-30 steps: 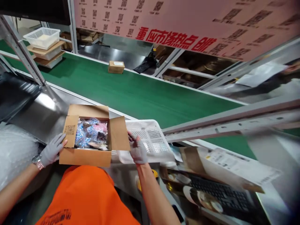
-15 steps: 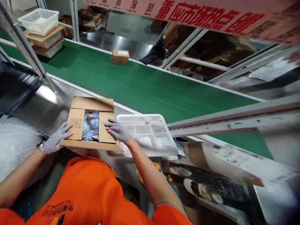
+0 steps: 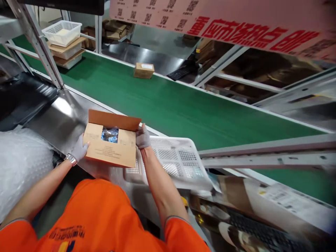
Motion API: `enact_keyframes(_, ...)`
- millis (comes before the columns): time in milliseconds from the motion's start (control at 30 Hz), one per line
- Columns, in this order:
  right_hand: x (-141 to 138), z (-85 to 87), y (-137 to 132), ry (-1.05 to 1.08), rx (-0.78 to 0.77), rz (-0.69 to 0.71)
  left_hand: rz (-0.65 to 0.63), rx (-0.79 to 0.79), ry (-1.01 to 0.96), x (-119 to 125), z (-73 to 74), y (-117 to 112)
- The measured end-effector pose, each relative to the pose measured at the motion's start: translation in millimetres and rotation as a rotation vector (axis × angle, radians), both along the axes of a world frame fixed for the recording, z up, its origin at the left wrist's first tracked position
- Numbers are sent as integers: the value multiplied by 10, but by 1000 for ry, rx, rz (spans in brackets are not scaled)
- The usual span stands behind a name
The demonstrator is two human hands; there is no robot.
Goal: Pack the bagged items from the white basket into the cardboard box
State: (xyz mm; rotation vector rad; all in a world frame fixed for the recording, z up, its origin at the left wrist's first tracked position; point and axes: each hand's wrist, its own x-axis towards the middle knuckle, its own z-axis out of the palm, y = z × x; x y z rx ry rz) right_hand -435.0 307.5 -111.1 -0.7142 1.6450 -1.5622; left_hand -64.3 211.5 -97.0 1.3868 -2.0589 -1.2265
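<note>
A cardboard box (image 3: pixel 111 154) is between my two gloved hands, over the metal bench in front of me. Its side flaps and near flap lie folded in, while the far flap stands up. Through the gap between the flaps, blue-patterned items in clear plastic (image 3: pixel 109 135) show. My left hand (image 3: pixel 80 147) grips the box's left side, thumb on top. Against the right side my right hand (image 3: pixel 143 137) presses, its fingers at the far corner and partly hidden. A white plastic basket (image 3: pixel 181 162) lies just right of the box, under my right forearm.
Beyond the bench runs a green conveyor belt (image 3: pixel 181 108), carrying a small carton (image 3: pixel 144 70) and stacked baskets (image 3: pixel 63 35). Bubble wrap (image 3: pixel 22 168) bulges at the left. A metal post (image 3: pixel 43 49) stands at the left, and a pink banner (image 3: pixel 223 24) hangs above.
The near flap has been folded in over the box and the far flap raised. My right hand has moved from the right flap to the box's right side. The camera view has shifted.
</note>
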Motion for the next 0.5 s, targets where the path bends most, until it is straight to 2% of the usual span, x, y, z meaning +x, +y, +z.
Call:
enact_keyframes(67, 49, -26, 132, 14, -20, -22, 11, 19, -95, -7, 42, -17)
enact_keyframes(133, 138, -75, 380, 93, -44, 8, 15, -14, -159, -20, 90, -57)
enact_keyframes(233, 299, -171, 778, 257, -104, 83, -25, -250, -219, -72, 184, -138)
enact_keyframes(300, 405, -235, 962, 310, -120, 62, -91, -464, -283, -127, 266, -146)
enact_keyframes(367, 491, -287, 1060, 322, -99, 11, -245, -630, -347, -191, 343, -81)
enact_keyframes(433, 537, -316, 1097, 309, -62, -25, -529, -696, -378, -251, 392, 37)
enact_keyframes(500, 526, -310, 1103, 279, -17, -19, -813, -691, -381, -299, 404, 155)
